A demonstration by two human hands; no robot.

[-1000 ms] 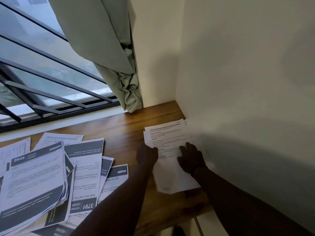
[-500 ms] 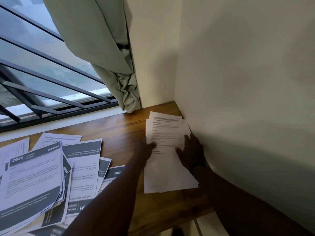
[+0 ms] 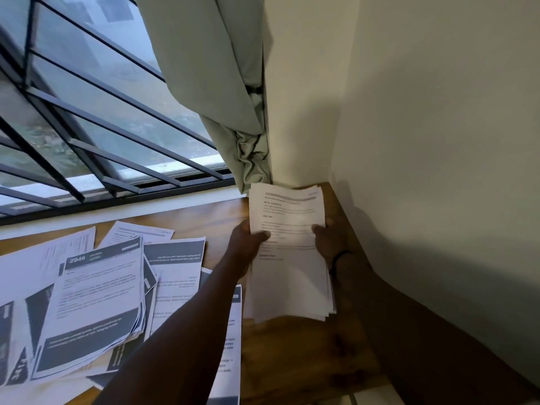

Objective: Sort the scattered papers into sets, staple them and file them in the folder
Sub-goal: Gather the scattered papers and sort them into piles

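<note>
My left hand (image 3: 248, 239) grips the left edge of a stack of sheets (image 3: 287, 249), thumb curled over the top page. My right hand (image 3: 328, 239) grips the right edge, fingers tucked behind, a dark band (image 3: 340, 257) on its wrist. The stack sits near the desk's (image 3: 309, 349) right corner by the wall (image 3: 438, 141); its far end is lifted and curls toward the curtain (image 3: 233, 112), its near end low over the wood. Left of my forearm, loose papers (image 3: 96, 299) lie scattered and overlapping on the desk, the topmost headed 2946. Beyond them runs the barred window (image 3: 87, 127).
</note>
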